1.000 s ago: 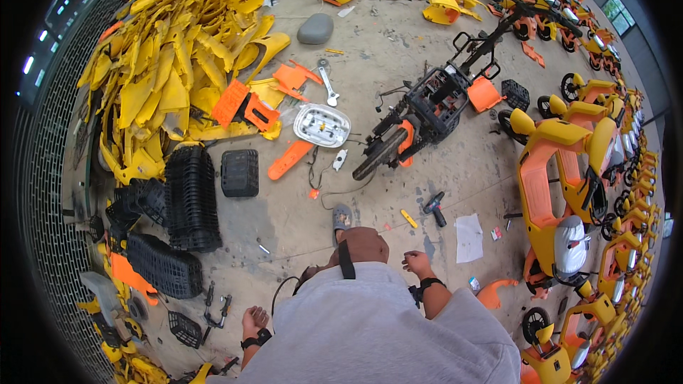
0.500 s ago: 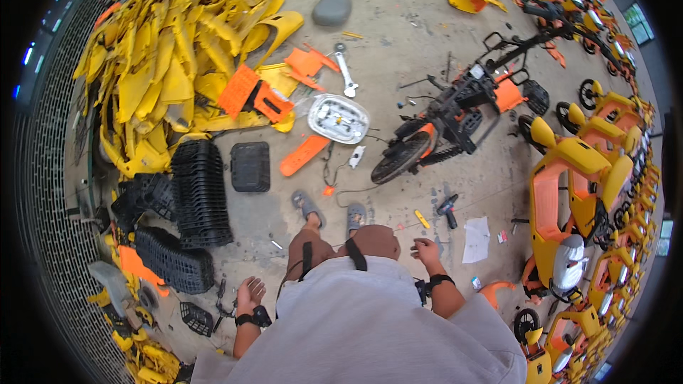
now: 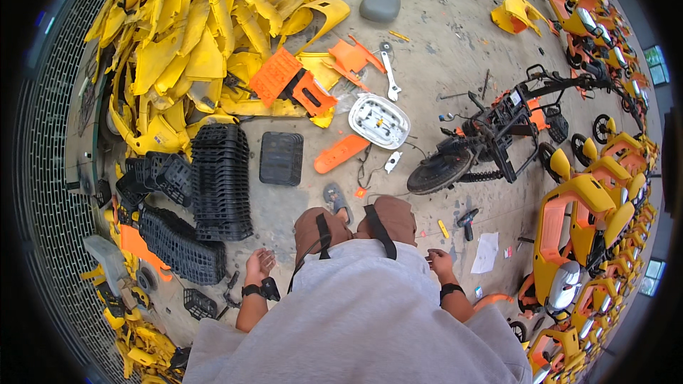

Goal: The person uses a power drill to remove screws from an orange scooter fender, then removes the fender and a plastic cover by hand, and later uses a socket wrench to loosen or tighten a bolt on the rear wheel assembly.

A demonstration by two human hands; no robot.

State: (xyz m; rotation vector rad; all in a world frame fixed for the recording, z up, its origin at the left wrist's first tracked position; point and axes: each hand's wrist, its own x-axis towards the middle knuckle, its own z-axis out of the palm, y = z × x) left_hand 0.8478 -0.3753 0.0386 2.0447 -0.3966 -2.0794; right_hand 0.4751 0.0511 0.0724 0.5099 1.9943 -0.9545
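Both of my hands hang beside my thighs, empty. My left hand [image 3: 260, 264] has loosely parted fingers and is nearest to the stacked black baskets [image 3: 220, 185] on my left. On the other side, my right hand [image 3: 440, 261] hangs with relaxed fingers apart, partly turned from view. Beyond it on the floor lie a power drill [image 3: 467, 224], a yellow tool-like piece [image 3: 442, 228] and a white sheet of paper [image 3: 485, 253]. Neither hand touches any of these.
A stripped scooter frame [image 3: 491, 131] lies ahead right. A pile of yellow panels [image 3: 192, 43] fills the far left. Ahead are a white tray-like part [image 3: 379, 121], a wrench [image 3: 390, 75] and one black basket [image 3: 281, 158]. Yellow scooters [image 3: 569, 220] line the right.
My view has shifted, so the floor things ahead appear farther right. One of my two shoes is now hidden below my leg. Both hands remain empty at my sides.
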